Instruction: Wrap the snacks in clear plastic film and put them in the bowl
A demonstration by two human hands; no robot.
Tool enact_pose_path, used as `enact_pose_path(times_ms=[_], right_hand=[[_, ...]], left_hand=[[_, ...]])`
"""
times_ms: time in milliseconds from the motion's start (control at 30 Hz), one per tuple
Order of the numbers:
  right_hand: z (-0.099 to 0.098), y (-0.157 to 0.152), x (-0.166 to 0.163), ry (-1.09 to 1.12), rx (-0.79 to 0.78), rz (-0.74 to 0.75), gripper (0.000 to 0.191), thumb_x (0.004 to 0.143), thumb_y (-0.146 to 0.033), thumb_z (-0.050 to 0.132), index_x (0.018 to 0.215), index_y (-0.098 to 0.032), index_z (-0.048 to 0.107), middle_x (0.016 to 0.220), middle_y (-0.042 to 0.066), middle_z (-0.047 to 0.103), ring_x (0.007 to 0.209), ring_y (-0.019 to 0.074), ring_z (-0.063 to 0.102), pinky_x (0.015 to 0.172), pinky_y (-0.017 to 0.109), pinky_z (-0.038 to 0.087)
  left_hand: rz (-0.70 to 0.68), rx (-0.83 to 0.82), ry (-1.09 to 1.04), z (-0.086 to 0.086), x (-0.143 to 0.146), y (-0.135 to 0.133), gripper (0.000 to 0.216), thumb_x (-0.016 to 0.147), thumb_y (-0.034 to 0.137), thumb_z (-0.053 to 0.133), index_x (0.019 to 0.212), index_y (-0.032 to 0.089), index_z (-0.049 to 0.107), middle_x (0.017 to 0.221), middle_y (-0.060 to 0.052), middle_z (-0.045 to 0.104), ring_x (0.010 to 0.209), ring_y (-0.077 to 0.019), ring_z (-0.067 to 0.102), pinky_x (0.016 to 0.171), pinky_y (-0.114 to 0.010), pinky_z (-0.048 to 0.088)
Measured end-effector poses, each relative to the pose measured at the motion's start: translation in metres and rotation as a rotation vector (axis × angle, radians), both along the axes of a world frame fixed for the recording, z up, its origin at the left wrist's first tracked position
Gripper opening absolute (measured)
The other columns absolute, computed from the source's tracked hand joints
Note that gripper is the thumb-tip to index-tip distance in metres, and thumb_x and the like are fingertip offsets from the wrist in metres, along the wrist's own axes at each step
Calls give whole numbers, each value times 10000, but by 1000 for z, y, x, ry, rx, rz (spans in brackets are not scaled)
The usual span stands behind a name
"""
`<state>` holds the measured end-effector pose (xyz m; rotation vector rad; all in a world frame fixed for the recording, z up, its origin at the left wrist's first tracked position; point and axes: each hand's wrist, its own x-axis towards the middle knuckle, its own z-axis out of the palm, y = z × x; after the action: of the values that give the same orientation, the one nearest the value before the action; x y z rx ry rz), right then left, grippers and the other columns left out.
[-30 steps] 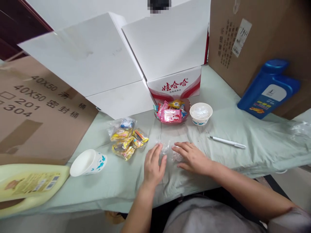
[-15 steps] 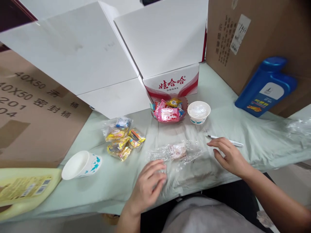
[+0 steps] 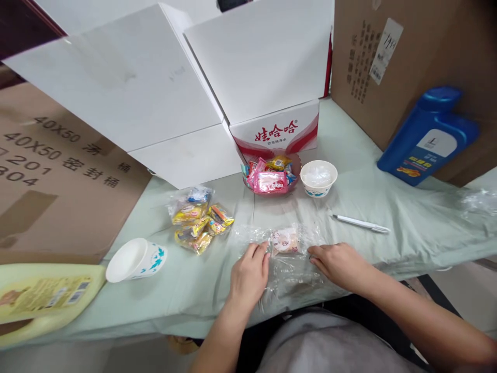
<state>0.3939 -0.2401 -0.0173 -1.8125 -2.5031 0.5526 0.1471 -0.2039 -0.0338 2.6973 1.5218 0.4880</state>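
Note:
A small wrapped snack with printed lettering lies on a crumpled sheet of clear plastic film in front of me. My left hand is at the film's left side, fingers bent together and gripping it close to the snack. On the other side my right hand pinches the film, thumb and fingers close together. Both hands are apart from the snack itself. A white pen lies just beyond my right hand.
Behind are a bowl of wrapped snacks and a paper cup holding clear plastic. Yellow snack packets and a tipped paper cup are left. Blue and yellow bottles flank the table; boxes stand behind.
My right hand has moved left, away from the pen, to the film's right side. My left hand has moved slightly up and right, closer to the snack. The view has shifted a little.

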Motion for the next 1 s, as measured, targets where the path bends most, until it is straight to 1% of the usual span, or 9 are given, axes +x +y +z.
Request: enact_pose_path(times_ms=[100,167,233,333,433,600,733,900,1000], right_hand=[[-6,8,-3,63,162,-13,208,962,-230,468,1019,-172,659,901,84,697,827,231,681,720,335,527],[-16,15,-4,153,293,3,253,925,-222,535,1153,-166,629,1064,123,676,998,267,641,847,398,529],[-30,22,-3,238,382,23,520,867,-267,636,1356,-156,498,1297,167,586,1219,310,528,985,470,477],[-53,31,-2,260,373,35,885,787,-419,728,1502,-129,293,1469,197,444,1390,341,354,1094,526,373],[-67,33,0,205,318,29,927,779,-543,702,1492,-90,319,1491,209,419,1412,351,322,1123,525,327],[-66,32,0,177,319,28,822,826,-574,636,1451,-91,410,1501,189,416,1415,346,321,1127,513,316],[-62,31,-1,168,314,40,780,842,-574,620,1428,-89,450,1500,185,418,1412,353,323,1126,522,311],[-62,32,0,171,317,52,756,846,-588,610,1403,-92,487,1503,182,414,1412,350,325,1126,523,310],[-63,31,0,186,331,53,738,851,-580,607,1399,-99,494,1500,178,421,1415,342,322,1126,518,309]], left_hand=[[-119,32,-61,1,14,6,206,951,201,475,1028,190,666,851,-45,680,776,-195,641,715,-318,542],[-239,-13,-88,0,24,11,193,910,146,522,1038,193,659,944,-56,688,906,-213,632,831,-345,536],[-254,-69,-80,-4,31,18,348,840,111,599,1178,189,611,1164,-93,653,1084,-260,591,951,-414,501],[-190,-170,-61,-11,34,29,659,755,151,711,1369,195,478,1366,-138,545,1255,-334,494,1037,-530,431],[-192,-275,-148,-12,26,38,645,743,166,721,1348,224,507,1312,-112,592,1242,-314,507,1055,-533,410],[-73,-543,-584,4,9,63,256,812,259,633,1058,195,662,971,-70,699,909,-206,649,844,-362,526],[107,-632,-834,27,6,93,230,791,366,615,897,162,629,734,-25,652,657,-154,614,604,-261,494],[-226,-734,-360,45,24,79,224,754,330,697,932,196,682,919,-40,678,840,-189,632,782,-312,507],[-321,-632,12,38,35,49,611,637,324,822,1207,239,619,1166,-74,624,1096,-285,572,962,-422,460]])
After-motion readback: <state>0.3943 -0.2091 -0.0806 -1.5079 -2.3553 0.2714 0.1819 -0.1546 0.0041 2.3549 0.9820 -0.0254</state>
